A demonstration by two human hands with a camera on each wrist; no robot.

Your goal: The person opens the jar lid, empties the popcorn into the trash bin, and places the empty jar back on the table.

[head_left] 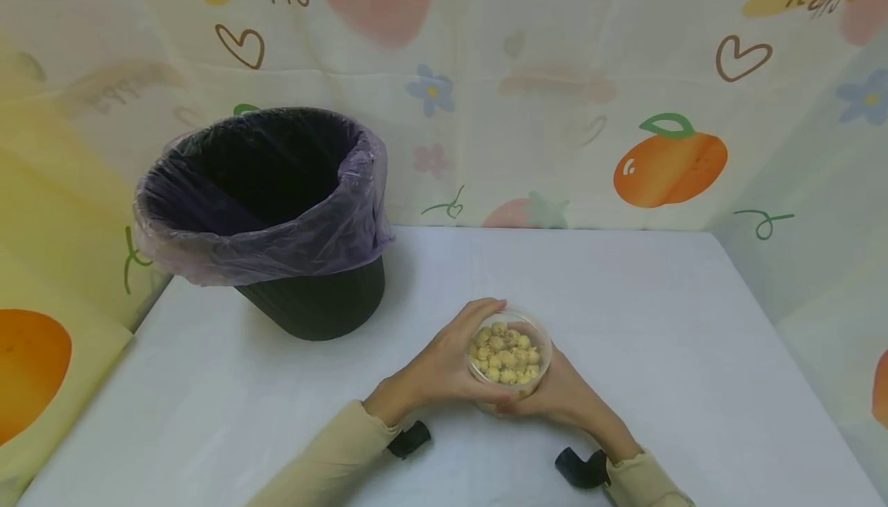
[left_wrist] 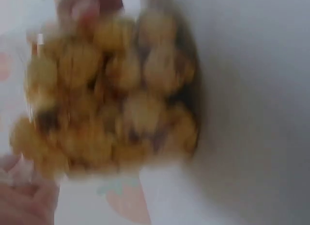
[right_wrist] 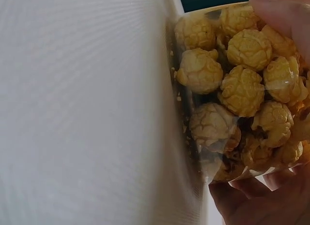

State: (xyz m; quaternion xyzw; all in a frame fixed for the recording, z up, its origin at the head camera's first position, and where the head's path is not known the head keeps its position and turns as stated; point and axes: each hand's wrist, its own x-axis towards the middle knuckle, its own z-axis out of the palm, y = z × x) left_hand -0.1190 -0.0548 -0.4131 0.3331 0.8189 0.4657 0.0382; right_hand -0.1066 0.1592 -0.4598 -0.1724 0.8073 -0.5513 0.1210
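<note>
A clear round plastic tub [head_left: 509, 349] full of pale yellow popcorn balls [head_left: 505, 357] is between the two hands, above the middle of the white table. My left hand [head_left: 447, 364] grips its left side, fingers over the far rim and thumb along the near side. My right hand [head_left: 565, 391] holds it from the right and near side. The left wrist view shows the popcorn [left_wrist: 140, 113] blurred through the wall. Seen sharply in the right wrist view, the popcorn [right_wrist: 242, 89] presses against the clear side. I cannot tell whether a lid covers the tub.
A black bin [head_left: 326, 299] lined with a purple plastic bag [head_left: 312, 241] stands at the back left of the white table [head_left: 666, 322]. A fruit-patterned cloth [head_left: 499, 129] hangs behind and at both sides. Black straps [head_left: 581, 468] sit on the wrists.
</note>
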